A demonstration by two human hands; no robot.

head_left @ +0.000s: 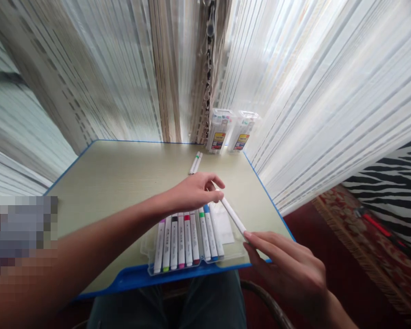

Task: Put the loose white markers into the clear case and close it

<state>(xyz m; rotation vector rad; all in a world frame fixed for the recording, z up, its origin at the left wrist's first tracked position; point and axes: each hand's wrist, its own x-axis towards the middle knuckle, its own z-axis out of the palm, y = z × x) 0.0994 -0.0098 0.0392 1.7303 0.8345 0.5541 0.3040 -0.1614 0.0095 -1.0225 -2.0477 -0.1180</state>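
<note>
A clear plastic marker case (147,249) lies open at the near edge of the table, with several white markers (188,240) side by side in it, their caps of different colours. My left hand (195,192) reaches over the case and pinches the far end of one white marker (233,216). My right hand (287,267) touches the near end of that same marker with its fingertips, fingers close together. The marker lies slanted above the right side of the case.
Two loose white markers (195,163) lie at the back of the beige, blue-edged table (109,183). Two upright clear marker boxes (219,130) (242,131) stand at the far right corner against striped curtains. A red patterned rug (363,246) lies right of the table.
</note>
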